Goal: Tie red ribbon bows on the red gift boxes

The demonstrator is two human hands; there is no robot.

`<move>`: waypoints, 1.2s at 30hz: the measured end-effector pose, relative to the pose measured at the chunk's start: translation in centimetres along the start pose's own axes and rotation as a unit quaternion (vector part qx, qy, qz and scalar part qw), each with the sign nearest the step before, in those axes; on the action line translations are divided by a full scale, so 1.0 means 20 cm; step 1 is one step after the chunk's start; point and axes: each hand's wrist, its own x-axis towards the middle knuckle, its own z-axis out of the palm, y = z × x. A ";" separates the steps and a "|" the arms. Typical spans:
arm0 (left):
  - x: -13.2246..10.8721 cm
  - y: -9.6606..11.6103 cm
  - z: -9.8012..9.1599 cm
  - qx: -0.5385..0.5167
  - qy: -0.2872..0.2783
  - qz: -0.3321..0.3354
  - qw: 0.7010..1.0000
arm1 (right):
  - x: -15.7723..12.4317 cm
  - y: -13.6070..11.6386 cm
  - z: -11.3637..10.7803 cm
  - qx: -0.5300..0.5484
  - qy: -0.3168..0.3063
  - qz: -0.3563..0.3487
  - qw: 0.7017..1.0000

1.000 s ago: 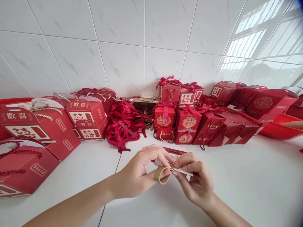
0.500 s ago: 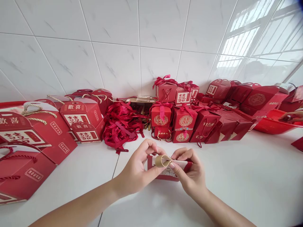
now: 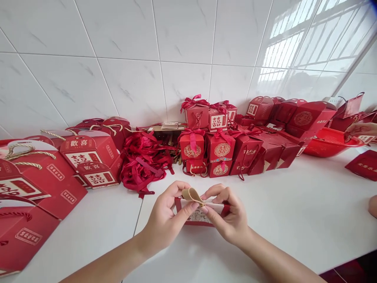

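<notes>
A small red gift box (image 3: 203, 214) lies between my hands just above the white counter, its pale patterned inside showing. A tan looped strap (image 3: 191, 193) curls up at its top edge. My left hand (image 3: 167, 218) pinches the strap with thumb and fingertips closed. My right hand (image 3: 228, 214) grips the box's right side and meets the strap at its base, fingers closed.
A heap of red ribbons (image 3: 144, 159) and stacked small red boxes (image 3: 218, 151) line the tiled wall. Larger rope-handled red boxes (image 3: 85, 155) fill the left. A red basin (image 3: 328, 143) and another person's hand (image 3: 361, 129) are at right; a flat red box (image 3: 363, 165) lies nearby.
The box has turned from flat to facing me and the strap has risen from below it to its top edge. The view has swung right, showing another person's hand at the basin.
</notes>
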 end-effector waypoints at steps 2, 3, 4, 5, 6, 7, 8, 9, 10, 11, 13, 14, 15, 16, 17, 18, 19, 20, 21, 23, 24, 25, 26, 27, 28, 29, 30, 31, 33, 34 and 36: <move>0.00 0.00 0.00 -0.002 -0.002 0.004 1.000 | 0.00 0.00 0.01 0.013 0.005 0.020 1.000; 0.01 -0.01 0.00 -0.005 -0.002 0.004 1.000 | -0.01 0.00 0.01 0.024 0.010 0.035 0.999; 0.01 -0.01 0.00 -0.010 -0.002 0.005 1.000 | -0.01 0.00 0.01 0.036 0.016 0.050 0.998; 0.01 -0.01 0.00 -0.013 0.000 0.005 1.000 | -0.01 0.00 0.01 0.047 0.023 0.063 0.997; 0.01 -0.01 0.00 -0.014 0.002 0.005 1.000 | -0.01 0.00 0.01 0.056 0.030 0.076 0.995; 0.01 -0.01 0.01 -0.014 0.005 0.005 1.000 | -0.01 0.00 0.01 0.062 0.035 0.086 0.994; 0.01 -0.01 0.01 -0.012 0.009 0.007 1.000 | -0.01 0.00 0.01 0.067 0.037 0.097 0.992; 0.01 -0.02 0.01 -0.009 0.015 0.009 1.000 | -0.01 0.00 0.01 0.070 0.036 0.110 0.991; 0.01 -0.02 0.02 -0.006 0.022 0.015 1.000 | -0.01 0.00 0.00 0.072 0.034 0.124 0.989; 0.00 -0.02 0.02 -0.005 0.027 0.021 0.999 | -0.01 -0.01 0.00 0.075 0.030 0.139 0.987; 0.00 -0.03 0.01 -0.010 0.026 0.040 0.999 | -0.01 -0.01 -0.01 0.083 0.021 0.163 0.983; 0.00 -0.03 0.01 -0.010 0.020 0.055 0.998 | -0.01 0.00 -0.01 0.088 0.016 0.174 0.981; 0.00 -0.03 0.00 -0.005 0.013 0.074 0.997 | -0.02 0.00 -0.02 0.096 0.010 0.184 0.978; 0.00 -0.03 -0.02 0.009 0.006 0.098 0.995 | -0.02 0.00 -0.02 0.102 0.003 0.195 0.975; 0.01 -0.03 -0.03 0.030 0.000 0.126 0.992 | -0.02 -0.01 -0.02 0.104 -0.004 0.204 0.973; 0.02 -0.02 -0.05 0.053 -0.004 0.156 0.986 | -0.01 -0.01 -0.03 0.098 -0.010 0.208 0.973; 0.02 -0.01 -0.06 0.074 -0.008 0.189 0.979 | -0.01 -0.01 -0.03 0.085 -0.018 0.205 0.975; 0.03 0.00 -0.08 0.088 -0.011 0.221 0.971 | -0.01 -0.02 -0.03 0.066 -0.026 0.192 0.979; 0.03 0.02 -0.08 0.096 -0.013 0.250 0.963 | -0.01 -0.03 -0.03 0.046 -0.035 0.168 0.984; 0.03 0.05 -0.09 0.101 -0.013 0.301 0.948 | 0.00 -0.06 -0.02 0.007 -0.059 0.109 0.992; 0.02 0.06 -0.09 0.105 -0.015 0.322 0.941 | 0.01 -0.07 -0.02 -0.007 -0.073 0.083 0.994; 0.00 0.07 -0.08 0.114 -0.019 0.340 0.933 | 0.01 -0.09 -0.01 -0.017 -0.084 0.061 0.994; -0.01 0.08 -0.07 0.128 -0.023 0.356 0.925 | 0.01 -0.10 -0.01 -0.025 -0.093 0.046 0.994; -0.03 0.09 -0.06 0.145 -0.024 0.372 0.917 | 0.01 -0.12 0.00 -0.028 -0.101 0.037 0.994; -0.04 0.10 -0.06 0.162 -0.021 0.387 0.908 | 0.00 -0.13 0.01 -0.027 -0.110 0.031 0.993; -0.06 0.10 -0.05 0.178 -0.013 0.398 0.900 | 0.00 -0.13 0.01 -0.022 -0.121 0.026 0.992; -0.06 0.10 -0.04 0.190 -0.002 0.407 0.893 | 0.00 -0.14 0.01 -0.014 -0.131 0.021 0.991; -0.07 0.10 -0.04 0.199 0.009 0.413 0.889 | 0.00 -0.14 0.01 -0.006 -0.141 0.018 0.990; -0.06 0.09 -0.04 0.214 0.023 0.424 0.879 | -0.01 -0.13 0.01 0.009 -0.148 0.013 0.989; -0.06 0.09 -0.04 0.225 0.026 0.432 0.873 | -0.01 -0.12 0.01 0.014 -0.144 0.013 0.989; -0.04 0.05 -0.04 0.249 0.038 0.441 0.861 | 0.00 -0.11 0.00 0.019 -0.127 0.016 0.992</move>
